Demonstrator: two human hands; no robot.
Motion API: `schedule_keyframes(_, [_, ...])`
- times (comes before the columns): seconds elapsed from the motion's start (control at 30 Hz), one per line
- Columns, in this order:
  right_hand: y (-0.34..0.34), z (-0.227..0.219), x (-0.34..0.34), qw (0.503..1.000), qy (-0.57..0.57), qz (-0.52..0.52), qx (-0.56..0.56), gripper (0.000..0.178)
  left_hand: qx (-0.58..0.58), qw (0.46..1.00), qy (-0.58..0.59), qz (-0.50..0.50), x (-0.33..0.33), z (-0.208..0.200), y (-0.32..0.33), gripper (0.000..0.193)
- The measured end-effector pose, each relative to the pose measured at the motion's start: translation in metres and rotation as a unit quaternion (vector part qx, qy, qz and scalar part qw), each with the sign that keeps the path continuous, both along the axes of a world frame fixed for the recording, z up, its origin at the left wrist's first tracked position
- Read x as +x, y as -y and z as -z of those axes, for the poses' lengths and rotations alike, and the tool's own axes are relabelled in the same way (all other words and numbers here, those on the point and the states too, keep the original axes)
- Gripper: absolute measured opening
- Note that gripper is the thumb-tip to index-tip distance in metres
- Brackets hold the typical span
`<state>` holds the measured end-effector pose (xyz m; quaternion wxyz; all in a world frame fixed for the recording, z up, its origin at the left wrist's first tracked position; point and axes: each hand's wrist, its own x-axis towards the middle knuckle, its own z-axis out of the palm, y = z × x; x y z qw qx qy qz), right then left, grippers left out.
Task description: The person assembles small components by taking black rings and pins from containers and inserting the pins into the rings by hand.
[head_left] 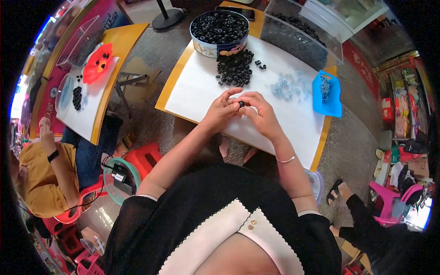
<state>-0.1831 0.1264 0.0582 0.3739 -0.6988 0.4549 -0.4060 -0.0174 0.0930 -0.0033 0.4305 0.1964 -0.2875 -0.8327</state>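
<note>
My left hand [221, 111] and my right hand [262, 115] meet over the near edge of the white-covered table [192, 89]. Between their fingertips is a small black ring-shaped part [241, 104], pinched from both sides; the fingers partly cover it. Just beyond my hands lies a loose pile of similar black parts [234, 68]. It spreads from the foot of a round tin [211, 48] heaped with more of them. Right of the pile, small pale-blue clear pieces [288, 87] are scattered on the white sheet.
A blue plastic basket [333, 106] with blue pieces stands at the table's right edge. Behind it sits a clear bin [298, 39] of black parts. At left, another person in a mustard top [48, 178] sits by a second table with a red flower-shaped tray [94, 68].
</note>
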Motion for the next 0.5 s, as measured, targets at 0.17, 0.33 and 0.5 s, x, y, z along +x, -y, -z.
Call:
schedule_keyframes(0.17, [0.071,-0.018,-0.046,0.993,0.036,0.104,0.031,0.023,-0.009,0.999,-0.017,0.038,-0.001,-0.008,0.003,0.055])
schedule_keyframes(0.33, [0.200,-0.072,-0.119,0.919,-0.152,0.281,-0.230,0.032,-0.015,0.999,-0.019,0.029,0.001,-0.004,0.002,0.047])
schedule_keyframes(0.5, [0.259,-0.075,-0.178,0.850,-0.301,0.379,-0.208,0.039,-0.013,0.998,-0.035,0.044,-0.004,0.000,0.005,0.042])
